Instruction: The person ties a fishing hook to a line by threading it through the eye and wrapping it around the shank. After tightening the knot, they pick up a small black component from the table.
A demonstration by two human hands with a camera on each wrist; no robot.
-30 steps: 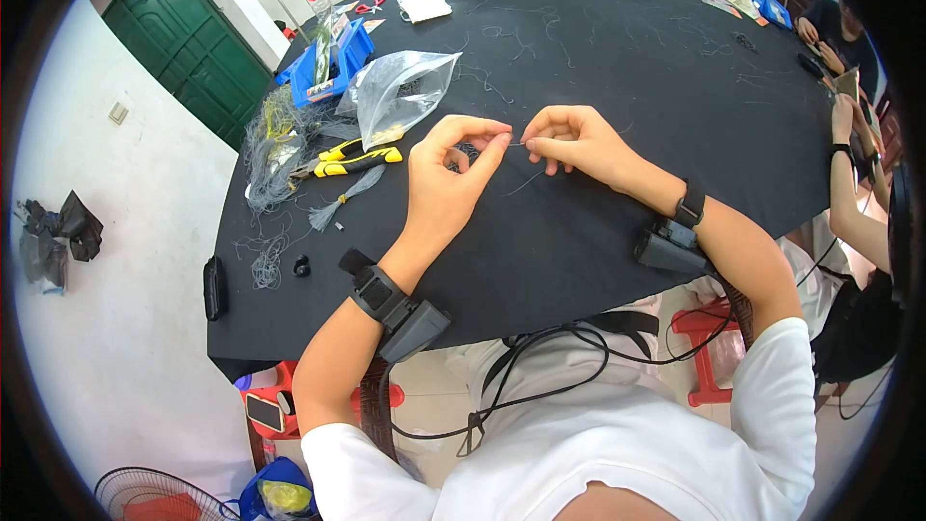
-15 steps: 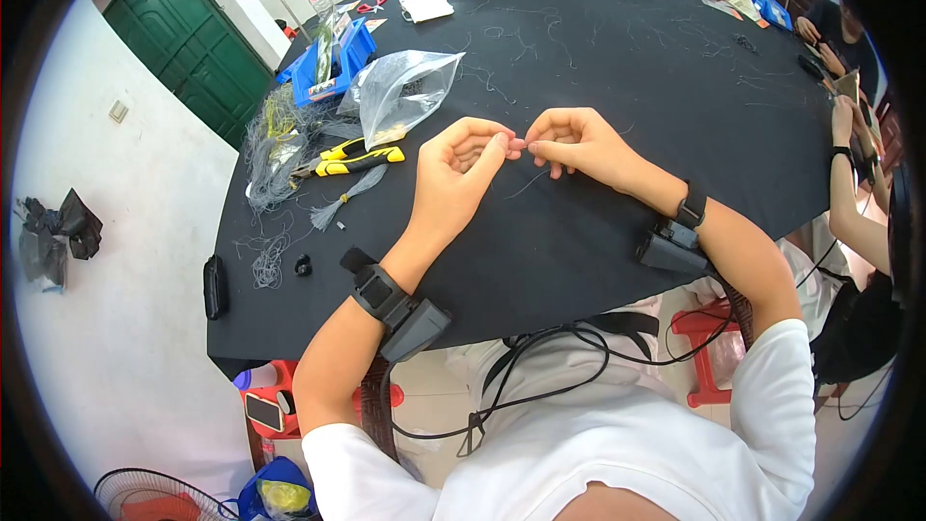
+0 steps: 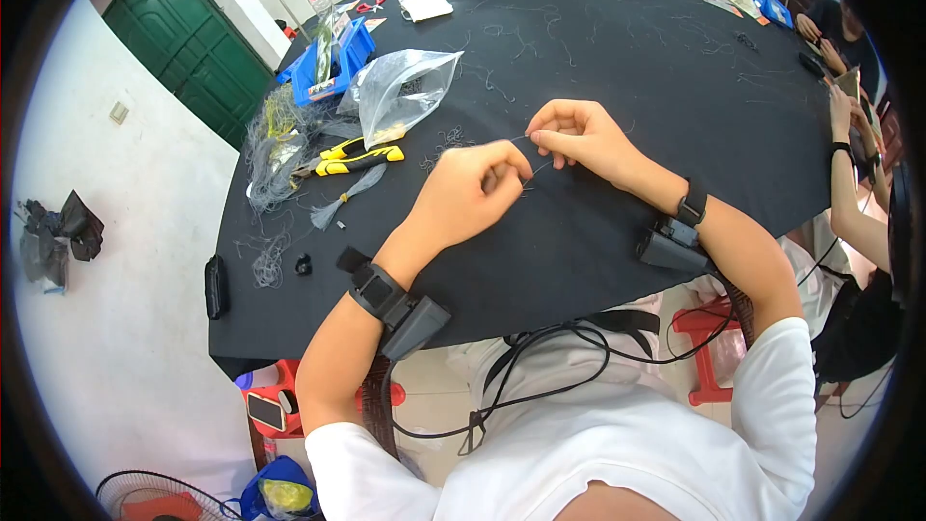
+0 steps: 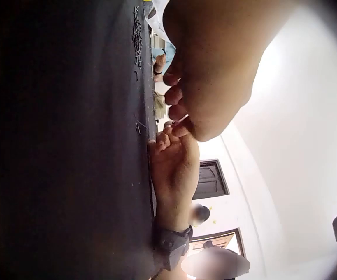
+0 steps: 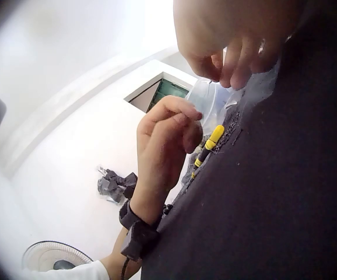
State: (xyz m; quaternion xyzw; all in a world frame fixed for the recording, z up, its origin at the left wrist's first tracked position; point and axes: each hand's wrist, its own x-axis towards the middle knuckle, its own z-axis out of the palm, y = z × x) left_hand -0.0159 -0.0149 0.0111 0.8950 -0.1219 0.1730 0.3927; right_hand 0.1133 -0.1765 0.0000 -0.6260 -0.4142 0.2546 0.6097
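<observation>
Over the near part of the black tabletop, my right hand [image 3: 584, 138] pinches a thin grey thread [image 3: 543, 166] between thumb and forefinger. Just left of it and a little closer to me, my left hand [image 3: 471, 188] has its fingers curled in, thumb against forefinger, pinching the thread; the knuckles hide part of it. A short gap parts the two hands in the head view. Beyond my left hand lies a loose pile of small dark curled pieces [image 3: 449, 142]. In the right wrist view, the left hand [image 5: 167, 154] shows with thumb and forefinger together.
Left of my hands lie yellow-and-black pliers [image 3: 359, 162], a tied grey thread bundle [image 3: 345, 199] and a tangle of grey threads [image 3: 270, 150]. Behind them stand a clear plastic bag [image 3: 405, 96] and a blue bin [image 3: 328, 68]. Other people sit around the table.
My left hand has turned over and drawn down towards me, away from the right fingertips, uncovering the dark pile. The right hand has risen slightly, still pinching.
</observation>
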